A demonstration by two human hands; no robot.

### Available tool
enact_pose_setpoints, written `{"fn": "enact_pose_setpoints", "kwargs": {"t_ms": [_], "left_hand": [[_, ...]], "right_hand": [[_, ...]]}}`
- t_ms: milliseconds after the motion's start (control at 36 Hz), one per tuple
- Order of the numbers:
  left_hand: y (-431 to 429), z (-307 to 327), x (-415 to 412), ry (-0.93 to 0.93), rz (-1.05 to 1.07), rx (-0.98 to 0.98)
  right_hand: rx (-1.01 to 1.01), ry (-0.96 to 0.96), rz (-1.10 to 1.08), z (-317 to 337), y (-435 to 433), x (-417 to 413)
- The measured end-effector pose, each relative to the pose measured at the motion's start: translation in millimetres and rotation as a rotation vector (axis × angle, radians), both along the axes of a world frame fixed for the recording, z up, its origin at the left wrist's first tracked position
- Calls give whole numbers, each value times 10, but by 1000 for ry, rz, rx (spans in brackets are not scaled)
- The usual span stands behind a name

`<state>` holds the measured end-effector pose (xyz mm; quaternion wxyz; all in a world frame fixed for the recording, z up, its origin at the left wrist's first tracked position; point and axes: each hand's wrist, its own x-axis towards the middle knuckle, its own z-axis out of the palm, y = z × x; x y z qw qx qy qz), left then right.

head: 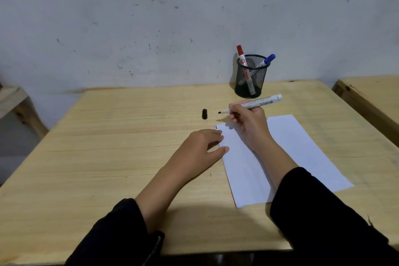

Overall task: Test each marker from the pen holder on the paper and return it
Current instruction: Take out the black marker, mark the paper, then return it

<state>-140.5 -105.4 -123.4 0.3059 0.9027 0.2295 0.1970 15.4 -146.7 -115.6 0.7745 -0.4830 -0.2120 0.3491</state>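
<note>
My right hand [248,123] grips an uncapped black marker [259,102], its tip pointing left above the table just beyond the paper's far left corner. A short black mark [216,127] sits at that corner of the white paper [302,153]. My left hand [203,147] rests flat on the table with fingertips on the paper's left edge. The marker's black cap [204,114] stands on the table left of the tip. The black mesh pen holder [250,76] at the back holds a red marker [241,55] and a blue marker [267,60].
The wooden table [108,147] stands against a scuffed white wall. A second wooden table [371,93] is at the right, and a wooden shelf or bench [13,99] at the left.
</note>
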Motion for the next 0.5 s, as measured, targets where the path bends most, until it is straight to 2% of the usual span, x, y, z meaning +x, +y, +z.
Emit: {"fn": "enact_pose_setpoints", "kwargs": {"t_ms": [222, 361, 500], "left_hand": [[329, 158, 128, -183, 249, -80], [544, 144, 310, -6, 277, -69], [589, 143, 443, 42, 308, -10]], "right_hand": [[69, 140, -25, 16, -46, 32], [94, 164, -37, 31, -55, 21], [90, 157, -42, 42, -64, 5]]}}
